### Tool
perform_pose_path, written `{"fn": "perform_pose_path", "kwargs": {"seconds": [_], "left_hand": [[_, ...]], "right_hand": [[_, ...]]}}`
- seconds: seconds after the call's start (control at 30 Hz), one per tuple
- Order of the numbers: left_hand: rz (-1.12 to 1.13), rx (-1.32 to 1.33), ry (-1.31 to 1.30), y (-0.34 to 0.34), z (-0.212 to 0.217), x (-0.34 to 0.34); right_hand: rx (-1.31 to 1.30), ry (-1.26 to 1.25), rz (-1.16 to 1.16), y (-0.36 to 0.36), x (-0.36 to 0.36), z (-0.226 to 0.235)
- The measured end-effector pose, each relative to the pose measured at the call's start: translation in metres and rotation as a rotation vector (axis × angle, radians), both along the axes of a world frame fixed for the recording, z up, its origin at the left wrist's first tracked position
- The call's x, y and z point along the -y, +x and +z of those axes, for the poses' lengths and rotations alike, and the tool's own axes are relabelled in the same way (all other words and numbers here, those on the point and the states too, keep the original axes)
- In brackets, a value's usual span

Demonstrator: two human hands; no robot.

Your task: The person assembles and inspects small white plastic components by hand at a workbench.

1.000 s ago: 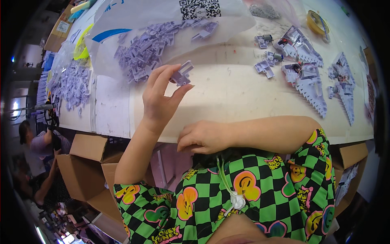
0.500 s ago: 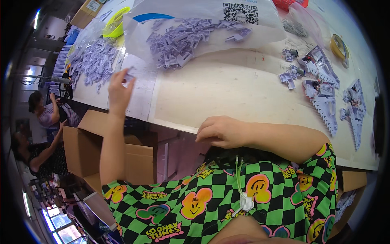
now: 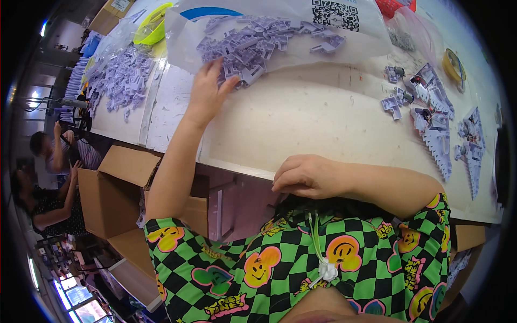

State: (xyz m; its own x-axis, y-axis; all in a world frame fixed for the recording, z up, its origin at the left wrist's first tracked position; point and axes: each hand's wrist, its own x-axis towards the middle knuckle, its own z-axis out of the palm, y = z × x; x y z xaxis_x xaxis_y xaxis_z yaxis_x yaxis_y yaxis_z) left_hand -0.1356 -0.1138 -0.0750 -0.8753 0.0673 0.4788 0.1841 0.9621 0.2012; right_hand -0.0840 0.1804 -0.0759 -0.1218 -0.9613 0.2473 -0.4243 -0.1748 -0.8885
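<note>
My left hand point(image 3: 209, 92) reaches to the near-left edge of a heap of small pale-lilac plastic parts point(image 3: 245, 46), which lies on a clear plastic bag point(image 3: 355, 51). Its thumb and forefinger are spread apart, with parts of the heap showing between them; I see nothing gripped. At the front edge of the table rests my right hand point(image 3: 304, 175), its fingers loosely curled together, and no object shows in it. To the right lie several pale toothed assemblies point(image 3: 431, 134) with wires, beside small parts with motors point(image 3: 396, 97).
A second heap of lilac parts point(image 3: 121, 78) covers the table's left side, near a yellow-green basket point(image 3: 151, 27). A yellow tape roll point(image 3: 453, 64) lies at the far right. Below the table edge stands an open cardboard box point(image 3: 116, 194). Two people sit at the left.
My left hand has moved right, from beside the left heap with a small pale part at its fingers, to the bagged heap. My right hand stays at the table edge.
</note>
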Motion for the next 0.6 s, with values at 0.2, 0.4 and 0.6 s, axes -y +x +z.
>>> {"fn": "perform_pose_path", "kwargs": {"seconds": [0.2, 0.4, 0.6], "left_hand": [[-0.119, 0.290, 0.369, 0.014, 0.006, -0.039], [-0.300, 0.257, 0.175, 0.038, 0.011, -0.074], [-0.283, 0.229, 0.157, 0.042, 0.013, -0.085]], "right_hand": [[0.052, -0.021, -0.029, -0.004, -0.004, -0.007], [0.051, -0.078, -0.057, -0.002, -0.003, -0.013], [0.078, -0.116, -0.094, -0.001, -0.005, -0.008]]}}
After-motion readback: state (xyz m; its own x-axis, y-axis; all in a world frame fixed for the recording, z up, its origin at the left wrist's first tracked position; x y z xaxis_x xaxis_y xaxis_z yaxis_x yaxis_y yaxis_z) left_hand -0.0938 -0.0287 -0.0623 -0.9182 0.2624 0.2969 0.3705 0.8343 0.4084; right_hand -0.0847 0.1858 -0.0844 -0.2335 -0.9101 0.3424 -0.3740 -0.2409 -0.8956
